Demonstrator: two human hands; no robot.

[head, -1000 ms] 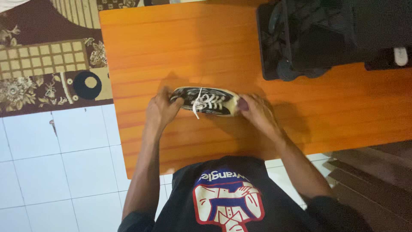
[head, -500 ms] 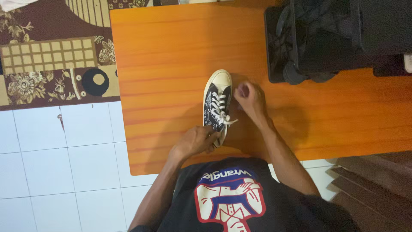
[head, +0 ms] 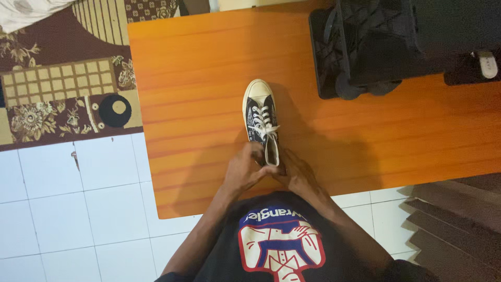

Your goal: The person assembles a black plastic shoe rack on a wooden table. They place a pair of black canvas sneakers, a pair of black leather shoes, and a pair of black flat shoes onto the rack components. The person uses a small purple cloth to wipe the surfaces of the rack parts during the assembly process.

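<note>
A black canvas sneaker (head: 261, 117) with white laces and a cream toe cap lies on the orange wooden table (head: 198, 68), toe pointing away from me. My left hand (head: 245, 169) grips the left side of its heel. My right hand (head: 295, 175) holds the right side of the heel, fingers curled against the opening. Both hands meet at the near end of the shoe.
A black bag or case (head: 396, 42) occupies the far right of the table. A patterned brown rug (head: 57, 78) lies on the white tiled floor (head: 68, 209) to the left. Wooden steps (head: 454, 230) show at the lower right.
The shoe was turned from lying sideways to pointing away from me. My right hand left the toe and came down to the heel, joining my left hand there.
</note>
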